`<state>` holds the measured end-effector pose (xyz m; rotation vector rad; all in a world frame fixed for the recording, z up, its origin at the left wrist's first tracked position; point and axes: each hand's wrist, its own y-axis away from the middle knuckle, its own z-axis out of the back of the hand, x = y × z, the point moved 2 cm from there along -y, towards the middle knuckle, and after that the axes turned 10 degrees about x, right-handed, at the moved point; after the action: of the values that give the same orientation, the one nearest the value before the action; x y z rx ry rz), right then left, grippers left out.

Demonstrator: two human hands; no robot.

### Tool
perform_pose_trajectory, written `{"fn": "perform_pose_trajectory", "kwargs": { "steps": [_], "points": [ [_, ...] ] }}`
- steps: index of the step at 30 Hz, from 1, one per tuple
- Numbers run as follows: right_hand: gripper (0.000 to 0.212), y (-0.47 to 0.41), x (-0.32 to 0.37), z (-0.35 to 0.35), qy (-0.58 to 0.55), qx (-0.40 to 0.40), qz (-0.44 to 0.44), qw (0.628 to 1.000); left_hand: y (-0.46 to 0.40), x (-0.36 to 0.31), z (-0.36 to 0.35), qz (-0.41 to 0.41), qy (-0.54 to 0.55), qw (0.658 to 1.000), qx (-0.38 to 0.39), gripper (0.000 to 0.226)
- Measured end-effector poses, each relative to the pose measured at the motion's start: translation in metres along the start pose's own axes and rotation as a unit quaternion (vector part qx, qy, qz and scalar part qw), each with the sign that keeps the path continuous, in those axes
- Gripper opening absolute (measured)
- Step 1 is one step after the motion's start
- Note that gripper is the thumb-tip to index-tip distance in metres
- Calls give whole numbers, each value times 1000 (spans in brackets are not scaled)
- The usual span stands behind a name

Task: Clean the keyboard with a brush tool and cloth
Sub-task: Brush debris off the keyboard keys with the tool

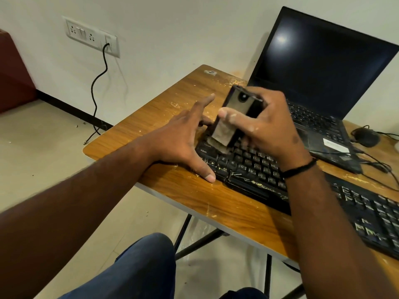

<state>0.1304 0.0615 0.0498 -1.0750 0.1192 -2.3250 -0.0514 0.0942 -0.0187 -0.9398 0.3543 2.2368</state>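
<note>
The right hand (267, 126) gripped the brush tool (234, 117) upright, its bristles down on the left end of the black keyboard (259, 169). The left hand (183, 139) lay with fingers spread, thumb at the keyboard's near left corner (steadying or merely resting, unclear). Keyboard sat on the wooden tabletop (162, 108), a dark laptop (323, 72) behind.
</note>
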Motion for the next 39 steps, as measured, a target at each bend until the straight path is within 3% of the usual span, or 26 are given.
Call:
{"fn": "perform_pose_trajectory", "kwargs": {
  "steps": [4, 8, 11, 16, 23, 28, 34, 39],
  "points": [
    [19, -1, -1, -9, -27, 111, -35, 993, 2, -1, 0, -1, -10, 1000, -2, 159],
    [17, -10, 4, -30, -5, 71, 14, 997, 2, -3, -1, -2, -16, 1000, -4, 148],
    [16, -3, -1, -8, -9, 38, -19, 999, 1, -1, 0, 1, -1, 1000, -4, 153],
    [14, 0, -6, -1, -10, 135, -37, 990, 2, -1, 0, 4, -1, 1000, 6, 158],
    [13, -5, -3, -9, -53, 65, 14, 996, -2, 2, 0, -7, -1, 1000, -4, 155],
    [10, -2, 0, -16, -51, 184, 4, 982, -1, 4, -1, -6, 4, 1000, 2, 158],
    [14, 0, -5, 1, -74, 78, 17, 994, -2, 8, 5, -25, -2, 998, 59, 162],
    [20, -3, -2, -21, -55, 165, 19, 985, -4, 12, 7, -36, 10, 996, 77, 162]
  ]
}}
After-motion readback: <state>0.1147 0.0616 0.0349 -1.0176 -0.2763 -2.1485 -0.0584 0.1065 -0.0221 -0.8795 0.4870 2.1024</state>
